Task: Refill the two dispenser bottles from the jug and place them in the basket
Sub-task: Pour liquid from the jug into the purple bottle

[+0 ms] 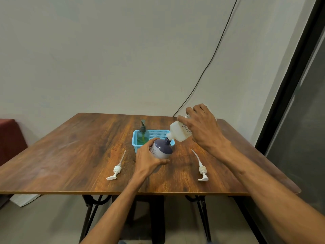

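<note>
My left hand grips a round purple-and-white dispenser bottle with no pump, tilted toward the right, just in front of the blue basket. My right hand holds a white jug tipped down to the left, its spout at the bottle's open neck. A clear green dispenser bottle with a dark pump stands upright in the basket's left side. Two white pump heads lie on the wooden table, the left pump head and the right pump head.
The table's front edge runs close to me, with black metal legs below. A black cable hangs down the wall behind the table's far right. A red seat is at the far left and a dark door frame at the right.
</note>
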